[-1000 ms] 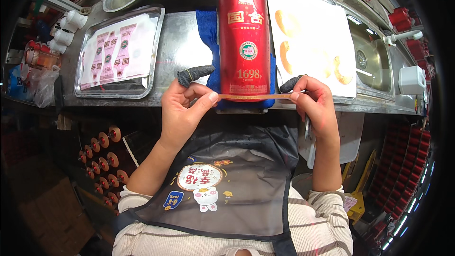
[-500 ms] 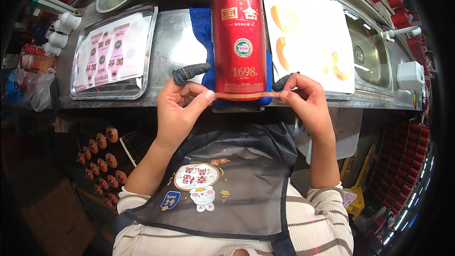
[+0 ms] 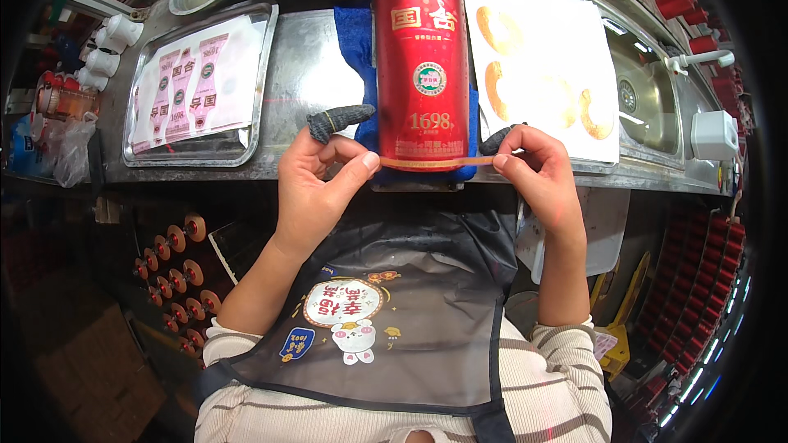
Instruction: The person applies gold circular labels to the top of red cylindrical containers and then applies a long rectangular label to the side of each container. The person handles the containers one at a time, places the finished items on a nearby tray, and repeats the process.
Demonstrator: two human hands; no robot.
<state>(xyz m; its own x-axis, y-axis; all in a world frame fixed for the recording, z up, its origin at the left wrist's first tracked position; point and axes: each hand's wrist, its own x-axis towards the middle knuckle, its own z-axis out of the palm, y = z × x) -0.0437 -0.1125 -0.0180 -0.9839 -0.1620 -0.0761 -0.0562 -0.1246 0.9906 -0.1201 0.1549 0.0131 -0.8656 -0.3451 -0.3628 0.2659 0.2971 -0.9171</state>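
At centre, the left hand (image 3: pixel 316 197) and right hand (image 3: pixel 543 186) pinched opposite ends of a tan strip (image 3: pixel 423 166), apparently keeping it taut across the red bottle (image 3: pixel 423 53) at upper centre; blue cloth (image 3: pixel 355 57) beneath probably cushioned it.

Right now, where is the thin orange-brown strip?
In the head view's centre, the strip runs between the left fingers and right fingers, across the base of the red bottle.
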